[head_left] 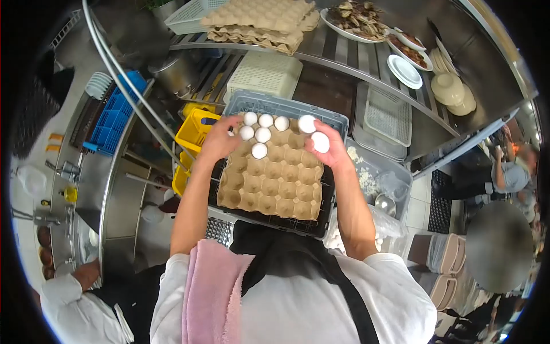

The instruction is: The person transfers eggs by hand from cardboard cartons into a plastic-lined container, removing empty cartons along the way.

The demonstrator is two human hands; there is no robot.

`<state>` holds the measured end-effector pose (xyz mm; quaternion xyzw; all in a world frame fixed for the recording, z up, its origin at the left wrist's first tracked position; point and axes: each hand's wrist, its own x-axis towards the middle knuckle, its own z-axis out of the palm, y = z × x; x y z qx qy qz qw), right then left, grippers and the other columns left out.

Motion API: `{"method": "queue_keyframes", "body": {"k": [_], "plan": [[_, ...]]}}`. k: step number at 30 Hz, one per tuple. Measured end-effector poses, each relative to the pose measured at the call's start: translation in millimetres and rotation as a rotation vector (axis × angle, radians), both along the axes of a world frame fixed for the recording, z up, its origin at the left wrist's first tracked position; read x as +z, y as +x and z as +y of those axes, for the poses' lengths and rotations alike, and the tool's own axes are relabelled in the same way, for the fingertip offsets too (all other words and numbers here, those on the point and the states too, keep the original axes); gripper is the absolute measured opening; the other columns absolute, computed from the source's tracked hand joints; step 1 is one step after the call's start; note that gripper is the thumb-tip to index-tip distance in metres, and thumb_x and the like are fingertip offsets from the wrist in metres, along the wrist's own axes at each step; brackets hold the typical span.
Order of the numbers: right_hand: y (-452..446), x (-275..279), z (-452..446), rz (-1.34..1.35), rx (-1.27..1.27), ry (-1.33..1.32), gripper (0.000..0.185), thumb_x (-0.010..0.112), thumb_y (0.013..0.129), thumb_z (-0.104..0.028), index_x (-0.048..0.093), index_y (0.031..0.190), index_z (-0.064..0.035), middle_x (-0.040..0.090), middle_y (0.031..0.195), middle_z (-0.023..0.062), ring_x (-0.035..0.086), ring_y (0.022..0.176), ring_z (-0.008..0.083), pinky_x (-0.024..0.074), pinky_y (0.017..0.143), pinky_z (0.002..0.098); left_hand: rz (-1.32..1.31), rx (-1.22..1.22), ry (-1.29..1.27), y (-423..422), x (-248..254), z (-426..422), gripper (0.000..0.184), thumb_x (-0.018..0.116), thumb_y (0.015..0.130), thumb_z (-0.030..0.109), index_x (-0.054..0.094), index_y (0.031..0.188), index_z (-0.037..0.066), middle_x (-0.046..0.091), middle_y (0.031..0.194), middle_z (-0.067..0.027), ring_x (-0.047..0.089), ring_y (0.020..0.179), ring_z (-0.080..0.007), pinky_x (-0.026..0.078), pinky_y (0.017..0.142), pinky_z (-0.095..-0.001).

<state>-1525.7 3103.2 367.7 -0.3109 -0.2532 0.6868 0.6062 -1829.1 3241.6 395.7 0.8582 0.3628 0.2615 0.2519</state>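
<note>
A brown cardboard egg tray point(269, 186) lies on a grey plastic crate point(286, 102) in front of me. Several white eggs point(263, 135) sit in the cups of its far left part, while the nearer cups hold none. My right hand point(334, 150) is closed on two eggs point(320, 142) above the tray's far right corner. At the far left corner, my left hand point(220, 137) has its fingers curled round an egg point(231, 133), mostly hidden by them, beside the eggs in the tray.
Stacked egg trays point(258, 20) and plates of food point(355, 22) stand on the slatted shelf ahead. A yellow basket point(195, 129) is left of the crate. Right is a clear bin point(404, 189) with a metal bowl. Another person point(80, 304) is at lower left.
</note>
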Motion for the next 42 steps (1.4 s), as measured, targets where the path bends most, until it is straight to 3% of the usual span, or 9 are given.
{"method": "queue_keyframes", "body": {"k": [6,9,11,16,20,26,36,40,42], "plan": [[-15,7,-3,0.283,-0.12,0.04,0.034,0.061,0.095,-0.013,0.059,0.128,-0.0168,0.064,0.117,0.0136,0.063,0.072,0.0177,0.0504,0.056,0.0301,0.394,-0.13,0.06,16,-3,12,0.052,0.07,0.079,0.007,0.064,0.129,0.017,0.057,0.135,-0.015,0.055,0.126,-0.0358,0.047,0.103,-0.045],[-27,13,23,-1.265,-0.229,0.053,0.044,0.076,0.086,-0.026,0.062,0.127,-0.0176,0.056,0.129,0.0155,0.068,0.096,0.0286,0.0562,0.082,0.0403,0.453,-0.225,0.09,16,5,30,0.045,0.072,0.08,0.009,0.064,0.124,0.012,0.059,0.131,-0.0141,0.059,0.117,-0.0328,0.05,0.095,-0.0428],[-40,26,31,-1.547,-0.206,0.045,0.047,0.078,0.083,-0.028,0.062,0.126,-0.0178,0.053,0.132,0.0159,0.067,0.101,0.0337,0.0543,0.089,0.0433,0.417,-0.251,0.134,6,6,35,0.038,0.071,0.083,0.011,0.065,0.121,0.009,0.062,0.127,-0.0137,0.065,0.108,-0.0302,0.054,0.087,-0.0409],[-62,53,69,-2.043,0.104,-0.073,0.057,0.084,0.072,-0.027,0.064,0.125,-0.0182,0.046,0.135,0.0166,0.065,0.11,0.0405,0.0528,0.096,0.0496,-0.764,-0.219,-1.169,-21,1,37,0.038,0.064,0.095,0.013,0.054,0.132,0.01,0.065,0.115,-0.0129,0.064,0.074,-0.0149,0.051,0.055,-0.027],[-56,41,89,-2.149,0.143,0.007,0.058,0.083,0.067,-0.025,0.067,0.121,-0.0187,0.047,0.133,0.0173,0.068,0.102,0.04,0.0562,0.09,0.0462,-0.99,-0.333,-1.309,-14,-6,40,0.046,0.063,0.095,0.011,0.047,0.137,0.013,0.065,0.115,-0.012,0.063,0.074,-0.0171,0.05,0.055,-0.0278],[-37,65,58,-1.547,-0.043,-0.069,0.058,0.089,0.068,-0.032,0.068,0.118,-0.01,0.069,0.107,0.0104,0.068,0.093,0.0219,0.0528,0.082,0.0345,0.004,-0.17,0.06,28,-16,85,0.044,0.083,0.074,0.027,0.066,0.113,0.016,0.068,0.106,-0.0151,0.062,0.106,-0.0325,0.053,0.091,-0.0443],[44,38,-237,-0.331,-0.647,-0.111,0.05,0.074,0.09,-0.015,0.055,0.135,-0.0054,0.066,0.104,0.0058,0.063,0.073,0.0112,0.0532,0.057,0.028,0.836,-0.416,0.178,73,-6,125,0.071,0.089,0.06,0.027,0.064,0.126,0.02,0.053,0.142,-0.0231,0.054,0.13,-0.0368,0.047,0.105,-0.0436],[57,-67,-365,-0.218,-0.888,-0.473,0.058,0.074,0.09,-0.023,0.05,0.14,-0.0055,0.064,0.108,0.0054,0.063,0.072,0.0125,0.0521,0.054,0.0254,0.566,-0.421,0.119,65,27,117,0.066,0.087,0.066,0.021,0.063,0.125,0.004,0.061,0.13,-0.02,0.063,0.108,-0.0297,0.05,0.09,-0.0364],[46,-118,-402,-0.226,-0.936,-0.806,0.068,0.081,0.084,-0.028,0.05,0.141,-0.0064,0.062,0.109,0.0048,0.061,0.069,0.0117,0.0511,0.053,0.0258,0.188,-0.184,-0.493,67,68,56,0.06,0.085,0.07,0.017,0.063,0.124,0.006,0.062,0.127,-0.0151,0.065,0.101,-0.0219,0.052,0.084,-0.0318]]}}
